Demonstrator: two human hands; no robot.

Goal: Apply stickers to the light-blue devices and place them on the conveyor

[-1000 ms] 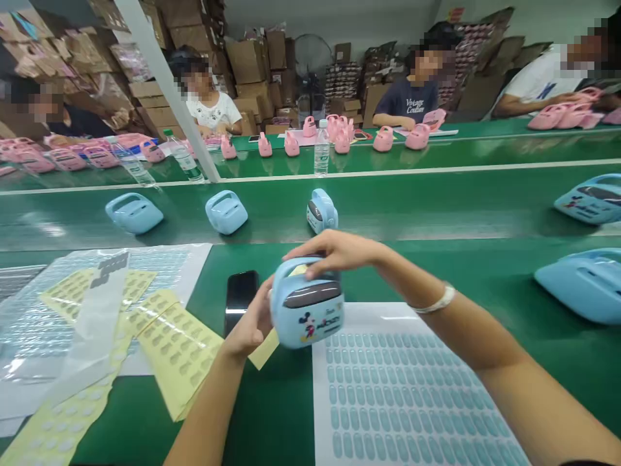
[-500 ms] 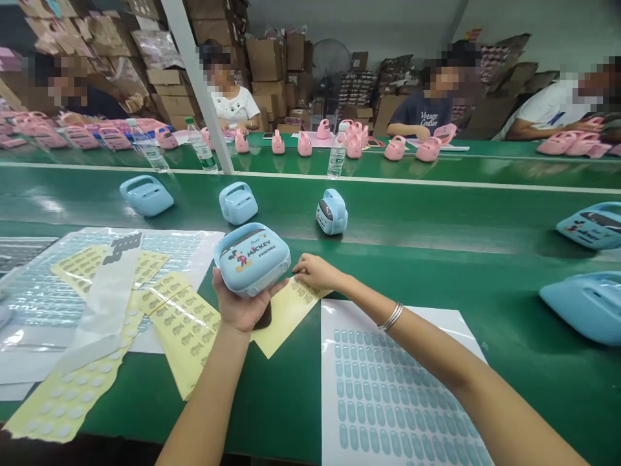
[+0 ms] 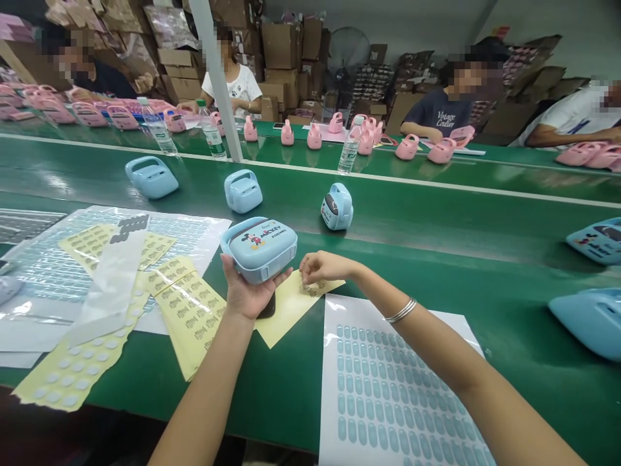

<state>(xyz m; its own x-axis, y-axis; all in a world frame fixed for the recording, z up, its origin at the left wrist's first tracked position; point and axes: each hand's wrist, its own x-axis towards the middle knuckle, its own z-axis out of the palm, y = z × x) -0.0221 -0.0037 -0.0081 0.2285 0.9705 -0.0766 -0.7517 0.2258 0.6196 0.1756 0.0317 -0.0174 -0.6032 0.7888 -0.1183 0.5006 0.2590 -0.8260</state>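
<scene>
My left hand [image 3: 247, 294] holds a light-blue plastic case [image 3: 264, 249] from below, its handle at the left. The lid carries a cartoon mouse and lettering and faces up towards me, with the latched side to the front. Just right of it, my right hand [image 3: 323, 266] is closed in a pinch above a yellow sticker sheet [image 3: 279, 317] printed with small dark labels. A small clear sticker, hard to make out, shows at its fingertips. A dark phone-like object [image 3: 268, 307] lies partly hidden behind my left hand.
A white sheet of oval clear stickers [image 3: 369, 388] lies front right. More yellow label sheets [image 3: 187, 310] overlap on the left. Blue cases [image 3: 243, 192] stand along the green belt [image 3: 436, 220]. Beyond a rail, people work among pink cases [image 3: 406, 147] and bottles [image 3: 348, 147].
My right hand has risen slightly from the yellow sheet, fingers still pinched. The blue case has tilted, showing more of its latched side. The whole view has shifted a little.
</scene>
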